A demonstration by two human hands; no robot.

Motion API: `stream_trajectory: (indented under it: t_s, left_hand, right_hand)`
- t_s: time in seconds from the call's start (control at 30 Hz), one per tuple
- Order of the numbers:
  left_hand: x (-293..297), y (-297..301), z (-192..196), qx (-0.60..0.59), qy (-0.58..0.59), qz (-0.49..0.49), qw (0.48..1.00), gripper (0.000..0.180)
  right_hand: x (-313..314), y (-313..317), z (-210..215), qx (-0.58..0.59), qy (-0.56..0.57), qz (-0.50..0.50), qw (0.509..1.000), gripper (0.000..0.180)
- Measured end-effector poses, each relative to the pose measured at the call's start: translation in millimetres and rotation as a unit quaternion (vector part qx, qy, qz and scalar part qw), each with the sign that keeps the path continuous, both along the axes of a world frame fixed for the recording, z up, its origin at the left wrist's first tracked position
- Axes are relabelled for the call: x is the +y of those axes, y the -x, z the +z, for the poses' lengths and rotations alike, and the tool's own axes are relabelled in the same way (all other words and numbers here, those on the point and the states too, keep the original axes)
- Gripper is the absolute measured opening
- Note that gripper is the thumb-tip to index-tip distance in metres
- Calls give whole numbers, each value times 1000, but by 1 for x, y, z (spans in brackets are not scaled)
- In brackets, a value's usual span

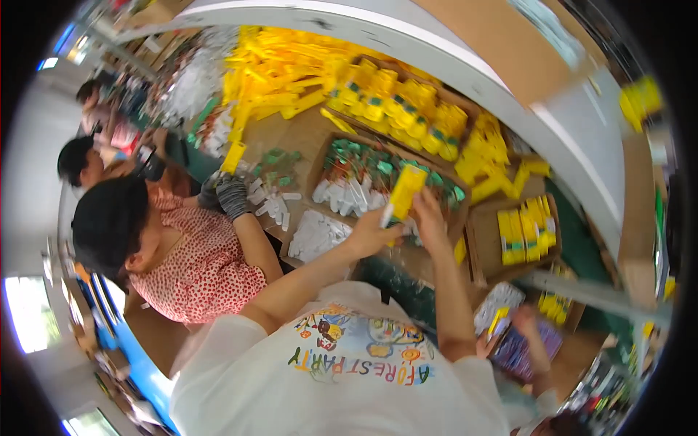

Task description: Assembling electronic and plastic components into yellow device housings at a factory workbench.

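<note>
A long yellow box with a pale end is held up between both my hands above the work table. My left hand grips its lower end near the pale tip. My right hand holds the box from the right side, fingers wrapped on its edge. Just beyond the box lies a cardboard tray of white tubes with green caps. A heap of loose white tubes lies just left of my left hand.
Yellow boxes are piled at the back. A carton of yellow-green packs stands beside them, another carton at right. A person in a red patterned top with a gloved hand works at left. Another person's hand is at lower right.
</note>
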State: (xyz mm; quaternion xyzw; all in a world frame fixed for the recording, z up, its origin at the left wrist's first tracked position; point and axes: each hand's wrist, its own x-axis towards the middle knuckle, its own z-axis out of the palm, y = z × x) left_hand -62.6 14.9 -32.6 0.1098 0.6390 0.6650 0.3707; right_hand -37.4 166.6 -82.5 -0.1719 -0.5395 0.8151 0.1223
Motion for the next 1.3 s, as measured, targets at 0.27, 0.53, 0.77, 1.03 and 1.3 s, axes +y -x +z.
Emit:
stream_trajectory:
  t_s: [0.27, 0.53, 0.77, 1.03, 1.3]
  left_hand:
    - [-29, 219, -99, 278, 147, 370, 874, 19]
    - [-79, 359, -163, 469, 578, 8, 667, 26]
    - [-65, 278, -52, 205, 76, 167, 961, 28]
    - [-94, 43, 0, -311, -189, 248, 898, 22]
    - [-114, -79, -2, -282, -213, 162, 921, 33]
  right_hand:
    - [183, 152, -44, -69, -678, -237, 692, 43]
    - [56, 54, 24, -95, -504, -37, 858, 14]
    - [-81, -54, -23, -182, -386, 257, 867, 12]
    - [-127, -38, -88, -85, -756, 327, 561, 14]
    - [-88, -66, -5, -141, -3, 128, 982, 15]
